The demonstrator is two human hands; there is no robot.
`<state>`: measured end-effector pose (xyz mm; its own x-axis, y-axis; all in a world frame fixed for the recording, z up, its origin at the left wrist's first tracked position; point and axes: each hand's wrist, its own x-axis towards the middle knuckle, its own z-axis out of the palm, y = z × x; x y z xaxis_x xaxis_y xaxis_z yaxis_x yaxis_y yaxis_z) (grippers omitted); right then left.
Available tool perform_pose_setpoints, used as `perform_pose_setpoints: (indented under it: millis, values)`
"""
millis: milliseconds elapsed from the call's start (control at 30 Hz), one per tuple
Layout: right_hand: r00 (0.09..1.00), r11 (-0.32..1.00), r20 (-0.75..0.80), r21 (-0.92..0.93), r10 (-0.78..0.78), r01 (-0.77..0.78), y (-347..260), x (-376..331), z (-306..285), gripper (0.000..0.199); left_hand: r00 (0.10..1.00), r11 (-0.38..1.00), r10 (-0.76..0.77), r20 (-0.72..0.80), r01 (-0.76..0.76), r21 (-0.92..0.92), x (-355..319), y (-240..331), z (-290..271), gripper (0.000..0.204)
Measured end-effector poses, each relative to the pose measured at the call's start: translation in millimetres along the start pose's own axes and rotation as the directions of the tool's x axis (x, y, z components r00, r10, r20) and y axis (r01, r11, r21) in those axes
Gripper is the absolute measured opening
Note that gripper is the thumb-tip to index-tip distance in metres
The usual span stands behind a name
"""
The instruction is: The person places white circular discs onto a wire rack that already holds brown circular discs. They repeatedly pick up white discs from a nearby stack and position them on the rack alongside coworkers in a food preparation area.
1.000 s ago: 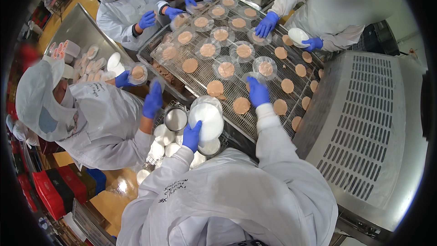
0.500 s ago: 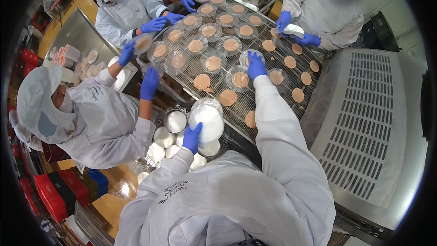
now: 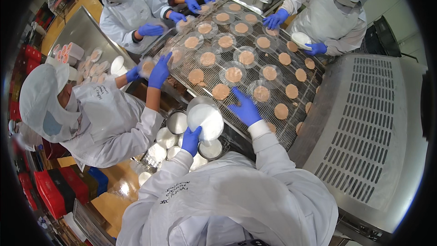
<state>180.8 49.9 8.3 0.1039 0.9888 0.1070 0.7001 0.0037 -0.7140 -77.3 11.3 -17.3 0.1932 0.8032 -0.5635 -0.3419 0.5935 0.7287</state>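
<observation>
Presently, as I see it from the side, the stack of round white sheets (image 3: pixel 207 122) lies to the left of the right hand (image 3: pixel 246 110), beside the wire-mesh belt (image 3: pixel 298 115); being round, it shows no long axis. The left hand (image 3: pixel 190 140) is nearer and pinches its near edge. The right hand is spread above the belt's near part, palm down, fingers forward and somewhat left, with a bare round patty (image 3: pixel 221 92) just left of the fingertips; whether it touches anything, I cannot tell.
</observation>
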Motion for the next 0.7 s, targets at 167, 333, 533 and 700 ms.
perform_pose_setpoints:
  millis: [167, 333, 533, 700]
  values:
    - [0.862, 0.957, 0.424, -0.044, 0.277, -0.286, -42, 6, -9, 0.037, 1.000, 0.996, 0.007, -0.008, -0.006, 0.086, -2, -3, 47, 0.044]
    - [0.916, 0.703, -0.012, 0.645, 0.400, -0.299, 54, 27, -63, 0.018, 0.995, 0.990, -0.034, -0.090, 0.046, 0.132, 1, -22, 28, 0.042]
    - [0.697, 0.974, -0.717, -0.172, -0.020, -0.150, 145, 42, -124, 0.030, 0.991, 0.988, -0.047, -0.127, 0.064, 0.137, -1, -27, 10, 0.048]
    - [0.923, 0.875, -0.096, -0.297, 0.372, -0.383, 135, 28, -83, 0.033, 0.989, 0.990, -0.062, -0.136, 0.079, 0.118, -5, -23, 9, 0.049]
